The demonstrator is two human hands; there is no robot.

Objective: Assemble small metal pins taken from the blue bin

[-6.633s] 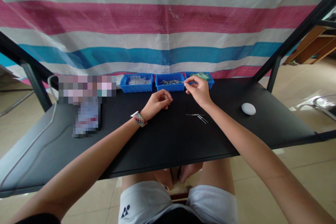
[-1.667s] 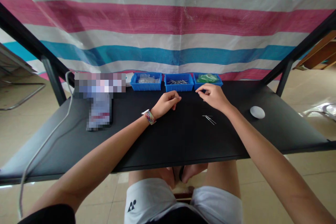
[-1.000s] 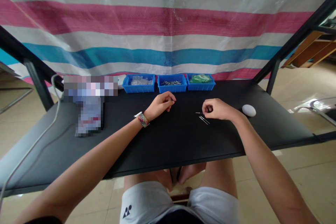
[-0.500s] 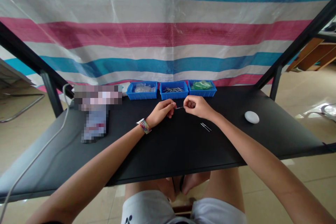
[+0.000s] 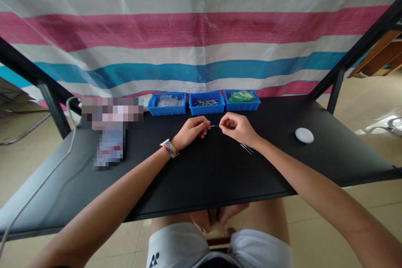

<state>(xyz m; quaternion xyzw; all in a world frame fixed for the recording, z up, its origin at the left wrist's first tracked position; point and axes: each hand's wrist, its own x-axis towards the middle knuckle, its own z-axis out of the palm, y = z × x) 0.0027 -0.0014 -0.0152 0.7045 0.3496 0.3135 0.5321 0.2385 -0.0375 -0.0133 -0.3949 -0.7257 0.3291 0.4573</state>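
A thin metal rod (image 5: pixel 215 125) spans the small gap between my two hands, over the middle of the black table (image 5: pixel 201 171). My left hand (image 5: pixel 192 129) pinches its left end. The right end is between the thumb and fingertips of my right hand (image 5: pixel 236 127). Several similar thin rods (image 5: pixel 246 148) lie on the table just below my right wrist. Behind my hands stand three blue bins: the left bin (image 5: pixel 168 109) has clear plastic pieces, the middle bin (image 5: pixel 207 109) metal rods, the right bin (image 5: pixel 243 106) green bags or pieces.
A white oval object (image 5: pixel 304 135) lies on the right of the table. At the left are a pixelated item (image 5: pixel 109 142) and a pale cable (image 5: pixel 59 165). A striped sheet (image 5: pixel 201 29) hangs behind, between black frame posts.
The view has shifted slightly. Both hands keep hold of the thin rod, which now looks more level between them, and the loose rods are partly closer to my right wrist in view.
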